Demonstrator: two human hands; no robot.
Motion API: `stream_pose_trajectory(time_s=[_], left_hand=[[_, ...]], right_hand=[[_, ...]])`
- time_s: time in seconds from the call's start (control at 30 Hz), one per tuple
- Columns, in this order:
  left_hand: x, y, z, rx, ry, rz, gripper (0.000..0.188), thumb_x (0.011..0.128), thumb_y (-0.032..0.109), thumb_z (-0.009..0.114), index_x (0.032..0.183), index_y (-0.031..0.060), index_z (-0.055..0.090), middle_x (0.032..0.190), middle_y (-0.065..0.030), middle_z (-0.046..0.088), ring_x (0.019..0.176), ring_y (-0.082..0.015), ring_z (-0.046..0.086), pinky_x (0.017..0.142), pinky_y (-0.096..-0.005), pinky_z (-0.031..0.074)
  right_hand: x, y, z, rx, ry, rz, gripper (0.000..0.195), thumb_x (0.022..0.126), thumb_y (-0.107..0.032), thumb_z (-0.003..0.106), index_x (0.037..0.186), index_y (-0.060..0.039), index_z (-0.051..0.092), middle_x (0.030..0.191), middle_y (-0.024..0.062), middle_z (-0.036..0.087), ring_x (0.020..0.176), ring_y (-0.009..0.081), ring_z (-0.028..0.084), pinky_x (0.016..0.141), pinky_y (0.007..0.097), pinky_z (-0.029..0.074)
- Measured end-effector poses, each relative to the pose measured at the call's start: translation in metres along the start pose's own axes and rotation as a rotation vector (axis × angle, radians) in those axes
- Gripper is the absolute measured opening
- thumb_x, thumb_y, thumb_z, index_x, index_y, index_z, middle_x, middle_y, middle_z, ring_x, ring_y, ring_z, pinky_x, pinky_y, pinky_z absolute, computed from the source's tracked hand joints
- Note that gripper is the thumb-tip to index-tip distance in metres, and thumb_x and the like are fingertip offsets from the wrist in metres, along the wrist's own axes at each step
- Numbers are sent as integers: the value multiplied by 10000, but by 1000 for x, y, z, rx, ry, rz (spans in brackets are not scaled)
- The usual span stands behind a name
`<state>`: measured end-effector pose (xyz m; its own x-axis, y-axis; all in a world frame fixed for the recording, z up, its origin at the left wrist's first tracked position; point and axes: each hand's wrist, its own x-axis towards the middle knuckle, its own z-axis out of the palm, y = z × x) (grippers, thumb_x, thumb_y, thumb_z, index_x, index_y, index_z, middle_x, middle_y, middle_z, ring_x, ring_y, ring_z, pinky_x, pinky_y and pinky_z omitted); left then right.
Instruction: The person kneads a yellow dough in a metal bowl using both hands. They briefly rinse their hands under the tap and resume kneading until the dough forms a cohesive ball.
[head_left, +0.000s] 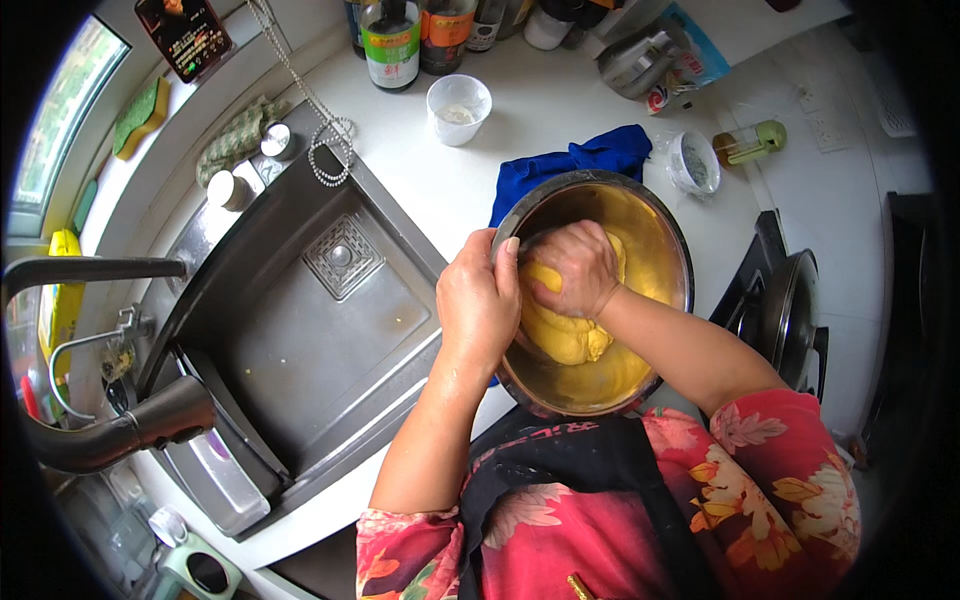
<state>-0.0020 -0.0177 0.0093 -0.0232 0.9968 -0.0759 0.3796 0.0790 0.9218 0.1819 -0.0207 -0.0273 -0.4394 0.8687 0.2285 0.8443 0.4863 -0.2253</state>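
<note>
A metal mixing bowl (677, 247) is tilted at the counter's front edge, partly over a blue cloth (525, 176). Its left rim is gripped by my left hand (480, 289), the thumb lying over the edge. Inside the bowl, my right hand (574, 270) presses into a lump of yellow dough (562, 337), with the fingers curled into it and partly hidden. Dough shows on both sides of that hand. Behind the bowl to the left stands a white plastic cup (459, 112) with some pale powder in it.
Left of the bowl is a steel sink (337, 360) with a dark faucet (150, 420). Sauce bottles (391, 49) stand at the back. A plastic-covered small bowl (694, 163) and a green-capped glass bottle (750, 144) are at right, near a lidded pan (796, 315) on the stove.
</note>
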Motion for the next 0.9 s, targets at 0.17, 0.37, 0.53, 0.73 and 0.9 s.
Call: stream_pose_trajectory(time_s=[0.17, 0.37, 0.53, 0.73, 0.9], left_hand=[[-1, 4, 0, 52, -5, -33, 249, 937, 238, 593, 1013, 5, 638, 812, -265, 653, 801, -461, 635, 711, -492, 504], [10, 4, 2, 187, 19, -23, 295, 935, 277, 587, 1034, 9, 660, 825, -260, 667, 842, -444, 646, 760, -479, 508], [7, 6, 2, 169, 16, -52, 320, 933, 303, 592, 1039, 12, 668, 837, -233, 685, 853, -418, 659, 771, -456, 510], [5, 5, 4, 115, 22, -16, 283, 929, 271, 607, 1015, 9, 670, 833, -227, 686, 835, -411, 662, 757, -445, 511], [3, 7, 2, 61, -9, -34, 269, 938, 255, 597, 994, 0, 662, 805, -236, 675, 782, -426, 657, 711, -455, 513]], right_hand=[[16, 14, 26, -35, 131, 67, 227, 705, -380, 720, 799, -173, 717, 775, 61, 664, 782, 262, 639, 768, 414, 457], [20, 6, -11, 155, -213, 236, 472, 820, -531, 636, 1053, -124, 695, 906, 125, 717, 942, 323, 655, 912, 440, 437], [-26, -19, -91, 256, -296, 232, 538, 808, -442, 704, 1156, -35, 645, 954, 182, 701, 937, 335, 655, 977, 409, 438], [-77, -28, -83, 168, -158, 181, 530, 734, -410, 778, 1121, -85, 620, 1177, 165, 598, 1148, 320, 540, 1030, 484, 370], [-54, -46, -46, -84, -215, -33, 589, 665, -488, 774, 1146, -175, 642, 1142, 77, 601, 1138, 236, 541, 1014, 465, 361]])
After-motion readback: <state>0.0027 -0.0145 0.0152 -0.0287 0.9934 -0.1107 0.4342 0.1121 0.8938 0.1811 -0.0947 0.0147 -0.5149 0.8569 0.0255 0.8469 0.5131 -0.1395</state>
